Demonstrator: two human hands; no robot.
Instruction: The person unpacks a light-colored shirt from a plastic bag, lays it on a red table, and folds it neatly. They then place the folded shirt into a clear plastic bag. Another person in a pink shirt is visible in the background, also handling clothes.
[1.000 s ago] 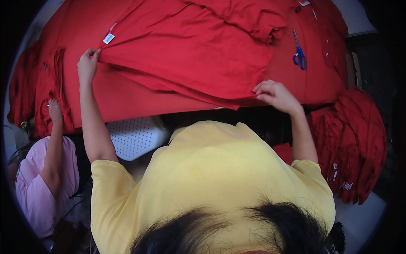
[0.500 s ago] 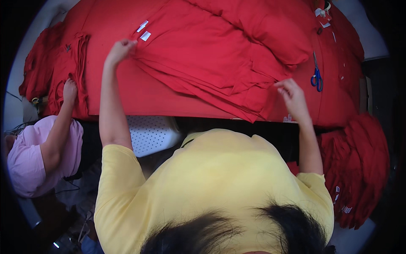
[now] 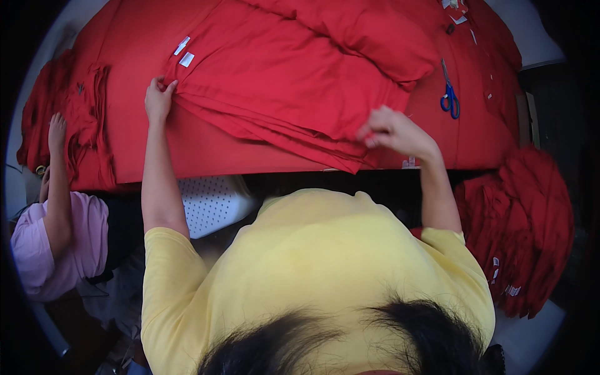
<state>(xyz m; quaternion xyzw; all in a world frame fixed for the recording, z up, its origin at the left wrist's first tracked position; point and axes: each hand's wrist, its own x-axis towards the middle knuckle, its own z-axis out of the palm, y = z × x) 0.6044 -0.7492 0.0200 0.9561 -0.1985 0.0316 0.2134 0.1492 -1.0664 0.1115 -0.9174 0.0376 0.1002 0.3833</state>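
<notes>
A red cloth garment (image 3: 275, 81) lies in flat layers across the table before me, its near edges stacked unevenly. Two small white labels (image 3: 187, 59) show at its upper left corner. My left hand (image 3: 159, 100) grips the garment's left edge just below those labels, thumb and fingers closed on the cloth. Over the garment's lower right end is my right hand (image 3: 400, 132), its fingers bent and blurred by motion; whether cloth is between them does not show.
Blue-handled scissors (image 3: 449, 103) lie right of the garment. Bunched red cloth (image 3: 387, 44) rests behind it. A heap of red garments (image 3: 519, 231) hangs at the right. A white perforated seat (image 3: 212, 203) is below the table edge. At left, a person in pink (image 3: 75, 231) reaches toward red pieces (image 3: 94, 125).
My right hand has moved left, over the garment's right end, and its fingers have bent. My left hand stays at the left edge. The whole view has shifted slightly. The co-worker's arm has moved left.
</notes>
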